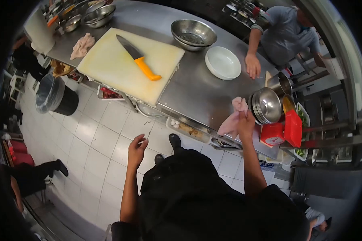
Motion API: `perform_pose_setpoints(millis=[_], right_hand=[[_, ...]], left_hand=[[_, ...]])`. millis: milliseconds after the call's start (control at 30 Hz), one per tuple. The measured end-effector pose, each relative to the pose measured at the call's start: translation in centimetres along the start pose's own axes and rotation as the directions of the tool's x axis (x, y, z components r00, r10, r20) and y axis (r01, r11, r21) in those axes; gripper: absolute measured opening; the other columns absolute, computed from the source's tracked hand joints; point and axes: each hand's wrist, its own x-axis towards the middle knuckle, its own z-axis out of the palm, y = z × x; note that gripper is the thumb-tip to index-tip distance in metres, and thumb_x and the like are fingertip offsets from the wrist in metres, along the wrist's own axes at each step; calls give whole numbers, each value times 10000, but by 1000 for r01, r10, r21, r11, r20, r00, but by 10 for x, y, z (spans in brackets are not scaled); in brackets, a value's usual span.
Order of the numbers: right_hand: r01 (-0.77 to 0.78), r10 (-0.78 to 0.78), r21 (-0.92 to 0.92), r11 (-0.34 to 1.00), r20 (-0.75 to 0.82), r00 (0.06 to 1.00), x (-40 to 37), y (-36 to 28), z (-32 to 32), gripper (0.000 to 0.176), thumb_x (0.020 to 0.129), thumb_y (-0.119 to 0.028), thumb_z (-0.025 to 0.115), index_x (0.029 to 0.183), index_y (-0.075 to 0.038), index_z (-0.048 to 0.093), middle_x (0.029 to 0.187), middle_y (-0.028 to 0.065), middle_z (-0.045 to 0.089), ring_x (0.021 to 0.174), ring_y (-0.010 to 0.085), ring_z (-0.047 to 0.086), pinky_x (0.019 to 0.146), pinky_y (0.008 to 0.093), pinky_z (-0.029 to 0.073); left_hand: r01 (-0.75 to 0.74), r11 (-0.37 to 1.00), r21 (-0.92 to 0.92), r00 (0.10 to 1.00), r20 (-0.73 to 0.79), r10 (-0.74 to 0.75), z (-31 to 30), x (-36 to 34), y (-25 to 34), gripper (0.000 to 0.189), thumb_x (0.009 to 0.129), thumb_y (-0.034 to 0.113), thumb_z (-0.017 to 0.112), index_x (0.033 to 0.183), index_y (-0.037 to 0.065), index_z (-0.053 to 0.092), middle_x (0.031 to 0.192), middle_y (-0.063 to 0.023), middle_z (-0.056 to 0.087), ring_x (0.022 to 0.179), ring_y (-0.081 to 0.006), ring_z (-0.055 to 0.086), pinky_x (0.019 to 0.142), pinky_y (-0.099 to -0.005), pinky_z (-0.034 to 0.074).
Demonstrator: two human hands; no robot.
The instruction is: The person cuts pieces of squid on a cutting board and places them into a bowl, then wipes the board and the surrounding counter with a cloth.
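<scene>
My right hand (245, 123) grips a pink cloth (229, 123) over the front edge of the steel counter (197, 94), just left of a stack of metal bowls (268, 105). Over the tiled floor hangs my left hand (137, 148), its fingers apart and nothing in them. A knife (137, 59) with an orange handle lies on the white cutting board (112, 60). To the board's right are a metal bowl (194, 34) nested in another and a white bowl (223, 63). A red scale (272, 134) stands right of my right hand.
Across the counter a co-worker's hand (252, 66) rests near the white bowl. Another pink cloth (82, 46) lies left of the board. A lined black bin (64, 98) stands on the floor. A person's leg (48, 170) shows at left, and a tray with eggs (187, 129) sits below the counter.
</scene>
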Motion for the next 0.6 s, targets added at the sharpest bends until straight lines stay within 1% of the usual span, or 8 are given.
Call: perform_pose_setpoints(millis=[67, 100, 200, 233, 333, 433, 500, 600], right_hand=[[111, -111, -109, 988, 10, 994, 2, 12, 7, 230, 928, -147, 578, 1075, 23, 630, 903, 178, 680, 844, 260, 661, 741, 332, 492], [94, -64, -219, 971, 139, 988, -8, -8, 11, 385, 943, -239, 561, 1247, -4, 566, 1144, 249, 632, 1059, 354, 617, 902, 396, 468], [374, -394, -688, 622, 138, 909, -8, 67, 54, 545, 948, -317, 520, 1408, -38, 427, 1395, 308, 447, 1273, 496, 430, 1073, 519, 329], [290, -249, -653, 699, 158, 956, -13, 42, 61, 622, 948, -367, 483, 1470, -66, 332, 1502, 319, 283, 1336, 586, 261, 1126, 596, 197], [326, -322, -682, 654, 139, 936, -3, 28, 80, 567, 950, -323, 502, 1436, -56, 383, 1463, 311, 356, 1344, 534, 307, 1116, 578, 239], [564, -505, -488, 666, 262, 822, 25, 10, 120, 502, 891, -202, 572, 1358, -43, 479, 1428, 268, 423, 1346, 480, 350, 1102, 569, 279], [737, -641, -291, 611, 365, 675, 19, -9, 141, 448, 784, -59, 618, 1230, -32, 582, 1370, 217, 497, 1327, 431, 405, 1090, 542, 322], [763, -693, -27, 646, 400, 600, -12, -33, 170, 436, 697, 72, 564, 1110, -44, 637, 1218, 172, 601, 1230, 388, 511, 1053, 485, 390]], left_hand=[[-29, 999, -14, 999, 26, 30, 22, 11, 17, 384, 911, 150, 666, 1260, 4, 601, 1062, -106, 663, 960, -190, 646, 842, -302, 503], [-44, 999, -19, 998, 40, 45, 29, 12, 20, 382, 912, 149, 666, 1260, 5, 600, 1060, -101, 660, 955, -184, 645, 838, -299, 503], [-14, 999, -44, 998, 67, 17, 46, 12, 22, 385, 907, 149, 675, 1253, -1, 600, 1060, -100, 658, 947, -185, 644, 838, -298, 502], [16, 999, -33, 998, 67, -14, 47, 9, 24, 395, 907, 148, 674, 1259, -11, 593, 1065, -102, 657, 950, -188, 644, 838, -299, 503], [107, 993, -45, 994, 3, -107, 48, -6, 25, 399, 914, 150, 668, 1266, -18, 586, 1065, -103, 659, 957, -182, 642, 836, -299, 504], [185, 977, -107, 981, -40, -191, 51, -15, 28, 388, 923, 144, 656, 1268, -18, 585, 1051, -90, 662, 953, -161, 630, 847, -295, 497], [199, 973, -121, 979, -11, -201, 56, -12, 48, 380, 932, 149, 625, 1269, -21, 576, 1058, -76, 665, 964, -168, 628, 851, -296, 490], [158, 982, -101, 987, 13, -158, 66, 4, 65, 378, 932, 148, 626, 1268, -17, 578, 1035, -63, 668, 933, -163, 629, 818, -292, 492]])
